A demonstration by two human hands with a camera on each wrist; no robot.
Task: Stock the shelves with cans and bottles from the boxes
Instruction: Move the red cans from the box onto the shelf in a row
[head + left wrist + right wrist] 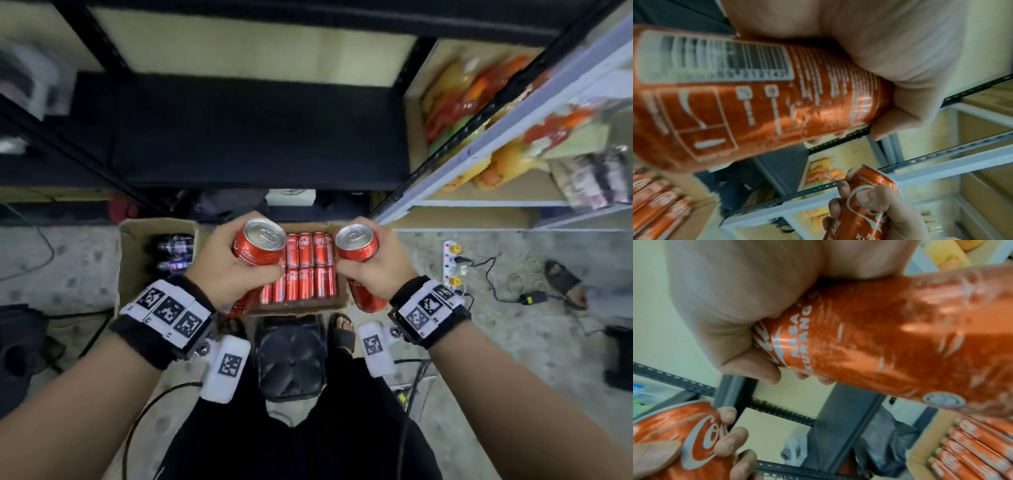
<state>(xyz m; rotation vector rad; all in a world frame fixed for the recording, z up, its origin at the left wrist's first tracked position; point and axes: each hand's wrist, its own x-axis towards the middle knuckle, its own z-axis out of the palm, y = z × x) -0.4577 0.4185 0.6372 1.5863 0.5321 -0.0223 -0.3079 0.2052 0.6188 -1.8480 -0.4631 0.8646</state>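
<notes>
My left hand (224, 263) grips a slim red cola can (260, 245) upright, its silver top facing me; the can fills the left wrist view (756, 97). My right hand (388, 265) grips a second red cola can (356, 245) the same way, shown close in the right wrist view (890, 337). Both cans hang side by side above an open cardboard box (298, 308) on the floor, where several red cans (305, 270) lie in rows. A dark shelf board (239, 137) lies bare ahead.
A second box (137, 246) at the left holds dark bottles (173, 253). White shelves (479, 202) at the right carry bright snack packs. A power strip (452, 260), cables and a sandal (565, 284) lie on the floor to the right. My foot (342, 329) is just behind the box.
</notes>
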